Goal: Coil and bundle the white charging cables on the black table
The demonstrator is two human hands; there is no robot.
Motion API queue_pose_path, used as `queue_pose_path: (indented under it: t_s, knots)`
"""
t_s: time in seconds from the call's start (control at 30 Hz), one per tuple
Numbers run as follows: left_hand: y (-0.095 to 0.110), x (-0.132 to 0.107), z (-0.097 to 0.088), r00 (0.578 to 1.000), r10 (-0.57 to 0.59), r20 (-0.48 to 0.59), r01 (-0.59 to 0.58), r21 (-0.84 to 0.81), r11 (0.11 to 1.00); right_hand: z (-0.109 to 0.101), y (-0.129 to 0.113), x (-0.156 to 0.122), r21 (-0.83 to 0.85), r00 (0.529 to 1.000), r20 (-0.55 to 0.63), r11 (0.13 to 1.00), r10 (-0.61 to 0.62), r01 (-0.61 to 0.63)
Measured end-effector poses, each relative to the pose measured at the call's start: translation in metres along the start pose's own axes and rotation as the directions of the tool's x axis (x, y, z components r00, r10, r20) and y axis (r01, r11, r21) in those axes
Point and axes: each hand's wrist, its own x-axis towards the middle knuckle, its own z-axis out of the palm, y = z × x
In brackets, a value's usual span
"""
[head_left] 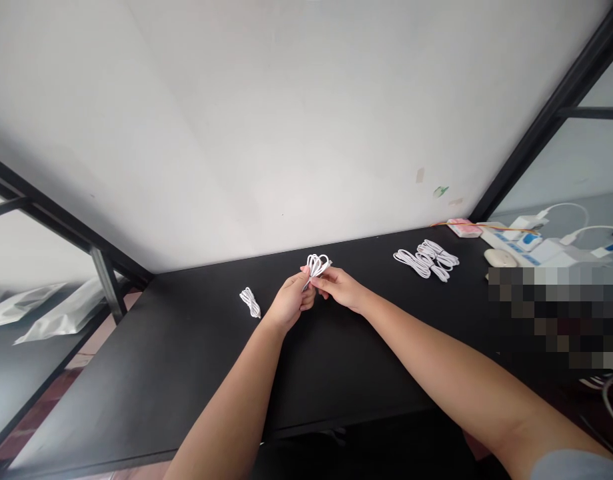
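Over the middle of a black table (186,360), both my hands hold one small coil of white cable (317,265). My left hand (289,303) is closed round the lower part of the coil. My right hand (339,287) pinches it from the right, with the loops sticking up above my fingers. A second white cable (250,302), bundled up, lies on the table just left of my left hand. A loose pile of several more white cables (427,259) lies on the table to the right, beyond my right forearm.
A white power strip with plugs and chargers (524,241), a pink item (464,228) and a white mouse (500,258) sit at the far right. A white wall rises behind the table. Black frame posts stand at both sides, and clear bags (51,313) lie left.
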Motion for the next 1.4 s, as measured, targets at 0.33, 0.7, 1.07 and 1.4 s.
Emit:
queue_pose_path:
  t_s: [0.33,0.7,1.07,1.4]
  knots:
    - [0.0,0.001,-0.004,0.996,-0.083,-0.037,0.086,0.089,0.992,-0.008,0.008,0.003,-0.141,1.0,-0.012,0.99,-0.009,0.007]
    - [0.001,-0.001,-0.01,0.993,-0.111,0.039,0.107,0.083,0.991,-0.012,0.005,0.003,-0.169,0.999,0.037,0.985,-0.024,0.03]
    - [0.003,-0.002,-0.019,0.994,-0.111,0.015,0.099,0.346,0.933,-0.013,0.003,-0.001,-0.223,0.995,0.095,0.974,-0.026,0.047]
    - [-0.003,0.003,-0.016,0.998,-0.007,-0.064,0.031,0.393,0.919,-0.009,0.001,-0.002,-0.348,0.996,-0.029,0.935,-0.087,0.071]
